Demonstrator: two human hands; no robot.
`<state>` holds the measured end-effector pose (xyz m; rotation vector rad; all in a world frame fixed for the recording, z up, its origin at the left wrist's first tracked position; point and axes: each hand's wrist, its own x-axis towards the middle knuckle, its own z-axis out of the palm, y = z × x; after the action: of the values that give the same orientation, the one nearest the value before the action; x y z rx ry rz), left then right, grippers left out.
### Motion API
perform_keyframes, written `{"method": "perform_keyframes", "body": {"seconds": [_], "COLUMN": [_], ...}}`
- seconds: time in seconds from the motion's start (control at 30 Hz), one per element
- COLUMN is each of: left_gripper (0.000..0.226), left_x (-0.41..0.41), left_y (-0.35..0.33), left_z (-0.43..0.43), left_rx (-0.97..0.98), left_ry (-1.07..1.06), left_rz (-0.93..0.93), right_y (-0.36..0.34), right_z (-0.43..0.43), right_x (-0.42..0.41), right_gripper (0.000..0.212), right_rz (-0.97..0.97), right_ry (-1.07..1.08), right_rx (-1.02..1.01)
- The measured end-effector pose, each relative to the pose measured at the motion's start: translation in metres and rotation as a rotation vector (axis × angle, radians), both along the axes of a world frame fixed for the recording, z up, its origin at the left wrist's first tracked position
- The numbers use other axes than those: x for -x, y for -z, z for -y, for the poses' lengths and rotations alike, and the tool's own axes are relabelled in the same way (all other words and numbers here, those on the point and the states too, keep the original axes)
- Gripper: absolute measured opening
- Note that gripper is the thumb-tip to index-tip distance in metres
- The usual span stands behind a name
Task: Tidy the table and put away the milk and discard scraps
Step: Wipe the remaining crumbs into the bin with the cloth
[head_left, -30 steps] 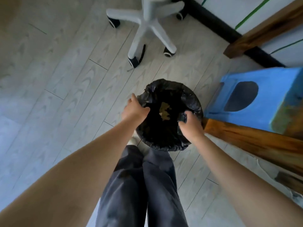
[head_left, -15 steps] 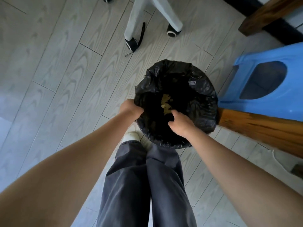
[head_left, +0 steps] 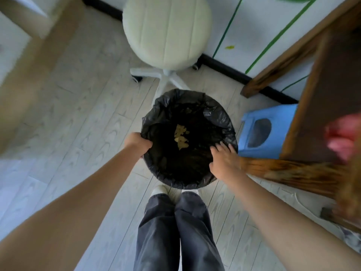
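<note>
A round bin lined with a black bag [head_left: 216, 118] stands on the floor in front of my feet. Yellowish scraps [head_left: 181, 136] lie at its bottom. My left hand [head_left: 136, 143] grips the bag's rim on the left side, fingers curled over it. My right hand [head_left: 223, 160] rests on the right rim with its fingers spread over the plastic. The milk is not in view.
A cream swivel stool [head_left: 168, 34] on a white wheeled base stands just behind the bin. A blue plastic stool [head_left: 259, 133] sits to the right under a dark wooden table [head_left: 322, 106]. A blurred pink object [head_left: 343, 135] lies on the table's edge.
The view has tilted up, so the stool's seat and the table now show. My right hand has moved from inside the bin to its right rim, fingers spread. My left hand keeps its grip.
</note>
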<state>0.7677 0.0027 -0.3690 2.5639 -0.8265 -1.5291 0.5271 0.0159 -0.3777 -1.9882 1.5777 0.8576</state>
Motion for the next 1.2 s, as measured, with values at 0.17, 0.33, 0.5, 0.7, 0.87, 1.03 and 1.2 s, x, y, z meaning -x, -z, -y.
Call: {"method": "perform_keyframes", "body": {"seconds": [0.17,0.33,0.5,0.7,0.87,1.03,1.2], "left_gripper": [0.003,0.005,0.016,0.01,0.009,0.008,0.01], "left_x": [-0.021,-0.022,-0.01,0.018,0.035,0.061,0.089], "left_y": [-0.101,-0.179,-0.239,-0.266,-0.268,-0.269,-0.263], "left_z": [0.001,-0.002,0.004,0.014,0.028,0.058,0.095], "left_rx": [0.098,0.181,0.251,0.287,0.264,0.247,0.224], "left_ry": [0.004,0.001,0.12,0.182,0.264,0.355,0.494], "left_rz": [-0.003,-0.015,0.047,0.081,0.136,0.173,0.205], "right_y": [-0.105,-0.187,-0.248,-0.286,-0.294,-0.297,-0.312], "right_z": [0.006,0.011,0.008,-0.002,0.0,0.026,0.059], "right_x": [-0.007,-0.017,-0.016,-0.008,0.016,0.045,0.095], "right_gripper": [0.051,0.048,0.049,0.048,0.047,0.048,0.045], "right_rz": [0.05,0.148,0.232,0.285,0.328,0.49,0.574], "right_ry": [0.05,0.203,0.289,0.353,0.41,0.556,0.734], "right_rx": [0.169,0.208,0.15,0.174,0.204,0.278,0.544]}}
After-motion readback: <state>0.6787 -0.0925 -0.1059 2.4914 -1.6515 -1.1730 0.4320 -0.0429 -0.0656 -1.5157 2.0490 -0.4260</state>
